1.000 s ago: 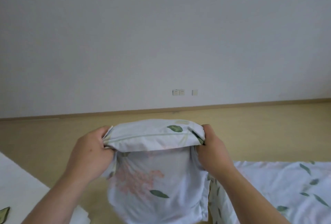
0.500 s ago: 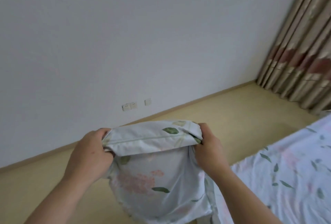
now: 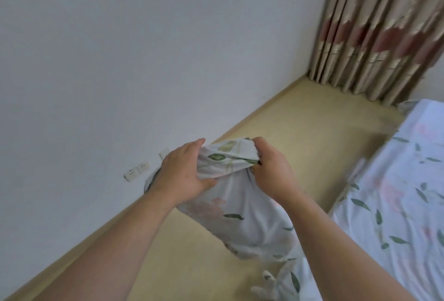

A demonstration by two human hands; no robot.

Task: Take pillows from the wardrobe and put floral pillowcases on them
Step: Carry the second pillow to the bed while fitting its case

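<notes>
above floor (image 3: 192, 247), left hand (image 3: 182, 175) and right hand (image 3: 271, 171) both clenched on floral pillowcase (image 3: 240, 209) top edge.

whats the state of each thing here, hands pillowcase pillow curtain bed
left hand: grip closed on the pillowcase's top end
right hand: grip closed on the same bunched end
floral pillowcase: held in the air, top gathered, lower part bulging and hanging down
pillow: hidden, cannot tell if it is inside
curtain: drawn, hanging to the floor, blurred
bed sheet: spread flat over the bed
wall sockets: nothing plugged in
</notes>
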